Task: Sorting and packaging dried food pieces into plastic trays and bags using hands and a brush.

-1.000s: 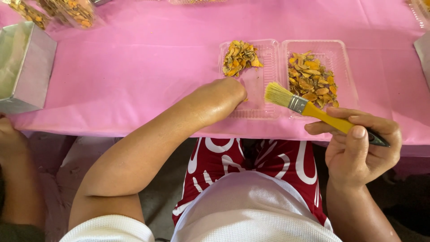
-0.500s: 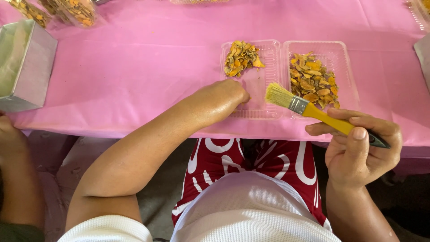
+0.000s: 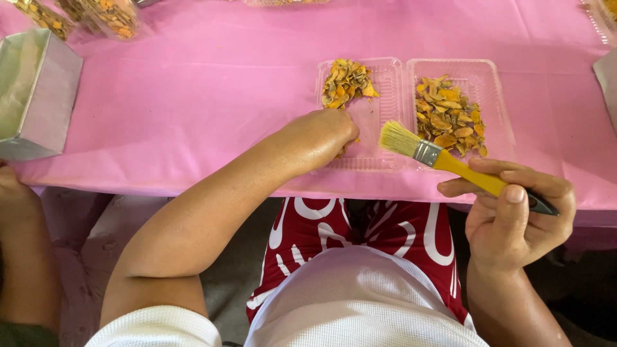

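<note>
1. Resting knuckles-up inside the near end of the left tray (image 3: 385, 115), left hand (image 3: 324, 135) curled, fingertips tucked under and hidden; cannot tell whether anything is pinched there.
2. Gripping the yellow handle of a paintbrush (image 3: 443, 157), right hand (image 3: 514, 215) closed around it, thumb on top, bristles aimed toward the gap between the two trays and hanging just above the rim.
3. Lying in a small heap at the far end of the left tray, orange dried slices (image 3: 346, 82), just beyond the left hand; lying in a fuller heap in the right tray (image 3: 498, 96), more slices (image 3: 448, 115).
4. Sitting on a pink cloth over the counter (image 3: 193, 96), both clear trays, joined side by side and close to the near edge.
5. Likely risk: light plastic trays sliding or tipping off the near edge under a push from the left wrist, spilling slices onto the lap.
6. Another risk: stiff bristles flicking thin slices out over the low rim if swept too hard.
7. Standing well to the left, a grey box (image 3: 35, 96); farther back, bags of slices (image 3: 96, 13); at the left edge, another person's arm (image 3: 19, 257).
</note>
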